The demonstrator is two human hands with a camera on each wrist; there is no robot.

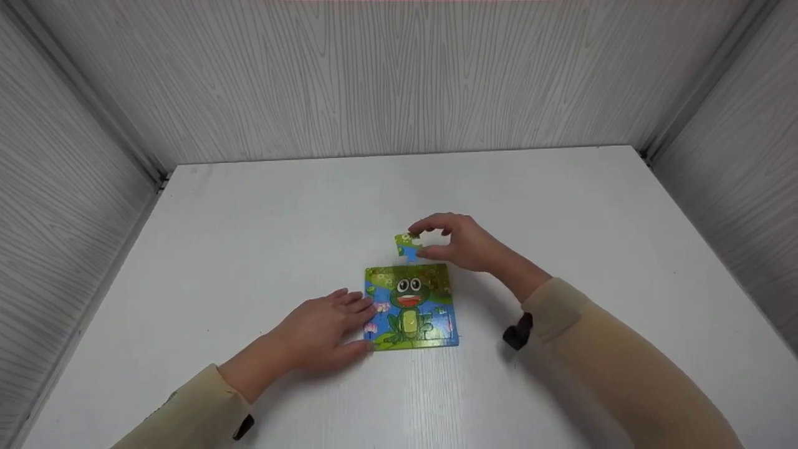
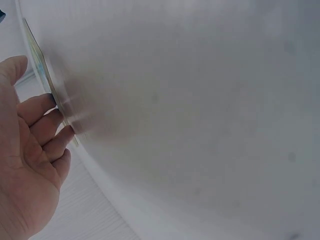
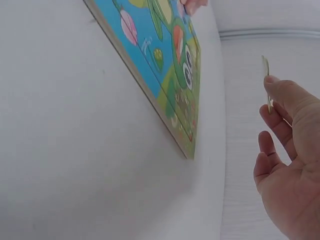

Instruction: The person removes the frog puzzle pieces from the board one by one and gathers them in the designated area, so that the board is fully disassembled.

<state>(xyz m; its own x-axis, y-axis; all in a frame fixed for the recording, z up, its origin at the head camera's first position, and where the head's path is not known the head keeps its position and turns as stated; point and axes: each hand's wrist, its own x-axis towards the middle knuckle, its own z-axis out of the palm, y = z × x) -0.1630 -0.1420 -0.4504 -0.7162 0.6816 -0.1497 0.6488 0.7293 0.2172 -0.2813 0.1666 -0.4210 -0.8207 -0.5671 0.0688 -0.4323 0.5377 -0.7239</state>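
A square frog jigsaw puzzle (image 1: 409,321) lies flat on the white table, its picture showing a green frog on blue and green. Fingers of my left hand (image 1: 327,330) touch its left edge, loosely extended, with the thumb by the near left corner. In the left wrist view the fingertips (image 2: 67,132) meet the thin side of the board. Just beyond the far edge, my right hand (image 1: 464,243) pinches a puzzle piece (image 1: 408,251) between thumb and fingers, raised above the table. The right wrist view shows that piece (image 3: 266,70) edge-on.
White table surface (image 1: 280,212) surrounds the puzzle. A pale wood-grain panel (image 1: 399,81) stands along the back, with similar panels at the left (image 1: 56,206) and right (image 1: 735,168). Small black tabs hang at both sleeve cuffs.
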